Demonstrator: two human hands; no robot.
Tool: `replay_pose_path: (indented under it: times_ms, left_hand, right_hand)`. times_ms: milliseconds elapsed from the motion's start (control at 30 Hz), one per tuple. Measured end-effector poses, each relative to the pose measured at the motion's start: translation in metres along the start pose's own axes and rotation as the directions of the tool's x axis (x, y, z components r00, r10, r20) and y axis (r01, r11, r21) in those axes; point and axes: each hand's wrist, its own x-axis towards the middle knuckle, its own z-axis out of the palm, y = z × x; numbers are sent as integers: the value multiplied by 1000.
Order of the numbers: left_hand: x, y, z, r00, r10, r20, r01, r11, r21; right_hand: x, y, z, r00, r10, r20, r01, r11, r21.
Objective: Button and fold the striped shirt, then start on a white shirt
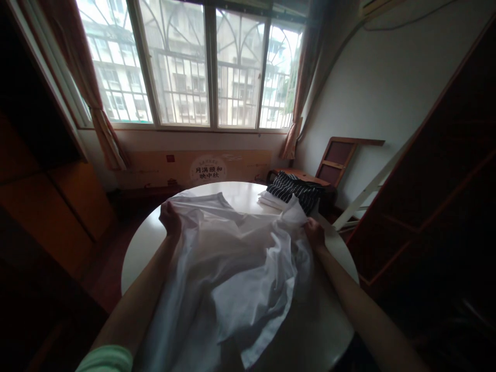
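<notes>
A thin white shirt (232,248) hangs spread between my hands over a round white table (139,253). At its upper left corner, my left hand (170,218) is closed on the fabric. My right hand (314,232) grips the opposite side, near the striped cloth. The shirt's lower part falls in loose folds, and one piece, perhaps a sleeve, trails towards me. Its lower left side is blurred.
A black-and-white striped garment (292,188) rests on folded white cloth (271,201) at the table's far right edge. Behind it stands a wooden chair (333,160). A long printed box or board (240,165) lies below the barred window (178,67).
</notes>
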Motion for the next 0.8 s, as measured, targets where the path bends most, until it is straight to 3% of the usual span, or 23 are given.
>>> replay_pose_path:
  times_ms: [100, 233, 300, 367, 400, 467, 500, 600, 633, 700, 733, 767, 800]
  left_hand:
    - [0, -7, 1, 987, -116, 112, 120, 992, -38]
    - [-8, -2, 14, 904, -272, 330, 363, 895, -259]
    - [-9, 11, 13, 855, -267, 446, 446, 816, -367]
    - [-10, 30, 5, 779, -160, 607, 493, 755, -433]
    - [-13, 40, -1, 717, -69, 694, 509, 731, -454]
    - [-27, 59, -11, 521, 83, 850, 543, 735, -405]
    - [-38, 66, -15, 393, 133, 910, 528, 777, -342]
    - [-80, 79, -15, -84, 236, 968, 321, 926, -198]
    - [-93, 80, -12, -176, 260, 949, 235, 948, -216]
    - [-109, 80, -6, -234, 269, 934, 134, 961, -243]
    - [-111, 80, -4, -243, 271, 932, 114, 962, -249]
    - [-107, 79, -2, -234, 277, 932, 114, 960, -257]
    - [-100, 77, -1, -195, 291, 937, 122, 955, -271]
  right_hand:
    - [-3, 1, -2, 994, -16, -104, 20, 999, 43]
    - [-8, -5, 1, 946, -168, -278, 191, 980, 58]
    - [-11, -9, 4, 928, -257, -269, 282, 957, 60]
    - [-12, -12, 9, 919, -331, -214, 349, 936, 49]
    - [-13, -14, 11, 916, -363, -173, 374, 927, 38]
    - [-14, -16, 16, 910, -405, -89, 408, 913, 20]
    - [-14, -16, 17, 909, -412, -55, 414, 910, 16]
    - [-14, -15, 18, 927, -376, -3, 376, 926, 16]
    - [-15, -15, 17, 935, -355, 8, 355, 935, 20]
    - [-15, -16, 16, 947, -321, 30, 320, 947, 37]
    - [-16, -16, 15, 950, -311, 33, 309, 950, 50]
    - [-17, -17, 14, 952, -306, 25, 304, 950, 69]
    - [-18, -17, 13, 953, -303, 7, 301, 949, 93]
